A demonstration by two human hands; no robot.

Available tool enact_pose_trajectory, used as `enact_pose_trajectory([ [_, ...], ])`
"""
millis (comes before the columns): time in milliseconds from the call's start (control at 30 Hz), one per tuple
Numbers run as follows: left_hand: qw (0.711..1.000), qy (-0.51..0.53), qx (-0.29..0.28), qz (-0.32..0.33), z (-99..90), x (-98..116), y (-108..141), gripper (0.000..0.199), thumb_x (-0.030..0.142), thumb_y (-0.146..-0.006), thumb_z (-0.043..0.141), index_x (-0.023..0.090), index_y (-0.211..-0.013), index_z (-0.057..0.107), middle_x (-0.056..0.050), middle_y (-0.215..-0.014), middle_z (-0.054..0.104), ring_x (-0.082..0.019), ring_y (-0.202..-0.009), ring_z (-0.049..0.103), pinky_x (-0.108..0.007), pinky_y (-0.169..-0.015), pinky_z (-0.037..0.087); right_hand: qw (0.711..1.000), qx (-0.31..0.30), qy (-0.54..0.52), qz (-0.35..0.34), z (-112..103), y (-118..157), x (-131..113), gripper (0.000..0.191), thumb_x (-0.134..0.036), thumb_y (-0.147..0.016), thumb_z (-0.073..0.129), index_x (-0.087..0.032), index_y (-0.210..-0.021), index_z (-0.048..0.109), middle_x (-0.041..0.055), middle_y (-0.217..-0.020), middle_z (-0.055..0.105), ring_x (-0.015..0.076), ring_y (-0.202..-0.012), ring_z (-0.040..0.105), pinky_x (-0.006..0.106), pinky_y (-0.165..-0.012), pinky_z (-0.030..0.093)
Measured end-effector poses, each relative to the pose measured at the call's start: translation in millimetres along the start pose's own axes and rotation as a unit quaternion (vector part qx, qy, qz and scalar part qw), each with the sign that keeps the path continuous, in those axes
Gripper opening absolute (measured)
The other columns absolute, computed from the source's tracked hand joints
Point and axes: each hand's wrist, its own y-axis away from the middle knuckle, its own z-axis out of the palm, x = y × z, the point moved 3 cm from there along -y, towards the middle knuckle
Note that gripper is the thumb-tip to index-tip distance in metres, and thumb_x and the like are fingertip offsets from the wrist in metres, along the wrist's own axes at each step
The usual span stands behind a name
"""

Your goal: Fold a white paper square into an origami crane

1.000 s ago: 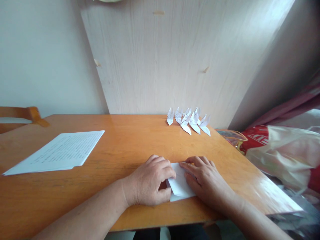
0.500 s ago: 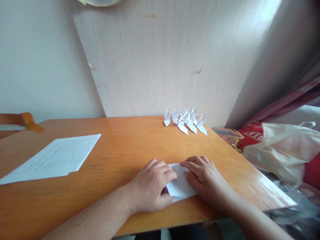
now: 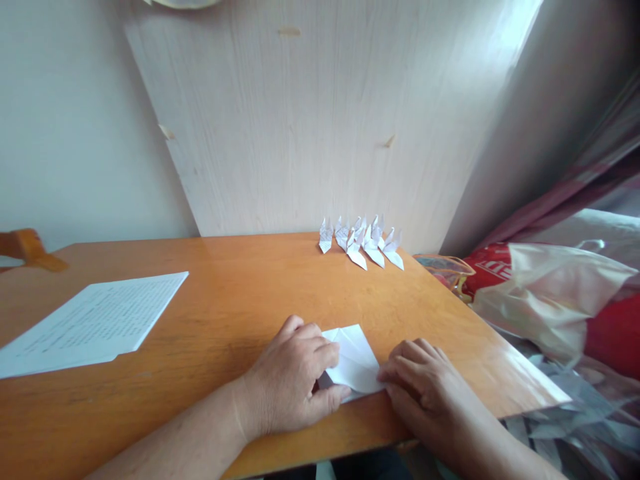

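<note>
A folded white paper [image 3: 354, 360] lies near the table's front edge, between my two hands. My left hand [image 3: 303, 370] grips its left side, with the thumb at the lower edge and curled fingers on top. At the paper's lower right corner, my right hand [image 3: 420, 380] pinches the edge between thumb and fingers. Creases show on the upper part of the paper, and its left end is hidden under my left hand. Several folded white paper figures [image 3: 373, 243] stand grouped at the back of the table.
A stack of printed sheets [image 3: 110, 320] lies on the left of the wooden table [image 3: 240, 280]. A chair part [image 3: 33, 250] shows at the far left. Beyond the right edge are a cream bag [image 3: 545, 293] and red bags. A pale board [image 3: 310, 120] stands behind.
My right hand has moved off the paper's top to its lower right corner, uncovering the creased upper part. The view has shifted slightly to the right.
</note>
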Motion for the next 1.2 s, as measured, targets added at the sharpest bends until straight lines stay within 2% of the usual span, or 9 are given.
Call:
enact_pose_trajectory([
  [200, 0.999, -0.001, 0.032, 0.008, 3.5, -1.0, 0.1, 0.027, 0.037, -0.098, 0.05, 0.022, -0.084, 0.068, -0.005, -0.089, 0.073, -0.021, -0.086, 0.06, -0.038, -0.084, 0.034, 1.0, 0.0, -0.007, 0.022, 3.4, 0.3, 2.7, 0.017, -0.01, -0.085, 0.06, -0.025, -0.085, 0.066, 0.0017, -0.088, 0.063, 0.0206, -0.086, 0.056, 0.036, -0.076, 0.041],
  [467, 0.998, 0.014, 0.062, -0.008, 5.4, -5.2, -2.0, 0.021, 0.03, -0.098, 0.051, 0.025, -0.105, 0.071, -0.003, -0.082, 0.072, -0.02, -0.081, 0.06, -0.036, -0.079, 0.035, 0.999, 0.0, -0.023, 0.048, 1.6, -1.3, 1.2, 0.013, -0.012, -0.083, 0.063, -0.024, -0.082, 0.066, 0.0016, -0.086, 0.064, 0.0212, -0.085, 0.055, 0.036, -0.075, 0.041],
  [600, 0.997, 0.026, 0.061, -0.025, 6.2, -7.8, -2.3, 0.02, 0.029, -0.095, 0.055, 0.026, -0.107, 0.071, -0.002, -0.085, 0.073, -0.021, -0.085, 0.06, -0.037, -0.079, 0.035, 0.998, 0.003, -0.04, 0.054, 1.6, -1.3, 3.8, 0.015, -0.011, -0.083, 0.062, -0.025, -0.082, 0.066, 0.0008, -0.086, 0.064, 0.0205, -0.086, 0.056, 0.035, -0.076, 0.041],
  [767, 0.997, 0.039, 0.049, -0.037, 7.2, -9.4, -2.8, 0.016, 0.028, -0.094, 0.058, 0.027, -0.102, 0.071, 0.0, -0.1, 0.076, -0.022, -0.092, 0.059, -0.039, -0.082, 0.034, 0.996, 0.007, -0.061, 0.061, 2.6, -0.5, 7.4, 0.018, -0.007, -0.083, 0.058, -0.024, -0.082, 0.065, 0.0, -0.085, 0.064, 0.0192, -0.085, 0.056, 0.034, -0.075, 0.041],
  [900, 0.998, 0.035, 0.043, -0.042, 6.7, -9.0, -3.8, 0.014, 0.028, -0.094, 0.057, 0.025, -0.095, 0.071, 0.002, -0.101, 0.076, -0.021, -0.091, 0.059, -0.039, -0.082, 0.034, 0.996, 0.01, -0.061, 0.061, 1.6, 0.3, 6.3, 0.019, -0.006, -0.083, 0.055, -0.023, -0.081, 0.063, 0.0, -0.084, 0.063, 0.0187, -0.083, 0.055, 0.034, -0.074, 0.04],
  [1200, 0.996, 0.052, 0.053, -0.047, 7.3, -11.0, -4.6, 0.009, 0.026, -0.091, 0.061, 0.025, -0.087, 0.07, 0.004, -0.108, 0.076, -0.021, -0.094, 0.06, -0.039, -0.083, 0.035, 0.997, -0.01, -0.036, 0.067, 3.6, -1.9, 5.7, 0.011, -0.018, -0.088, 0.062, -0.023, -0.079, 0.061, 0.0015, -0.086, 0.063, 0.0205, -0.084, 0.055, 0.036, -0.074, 0.039],
])
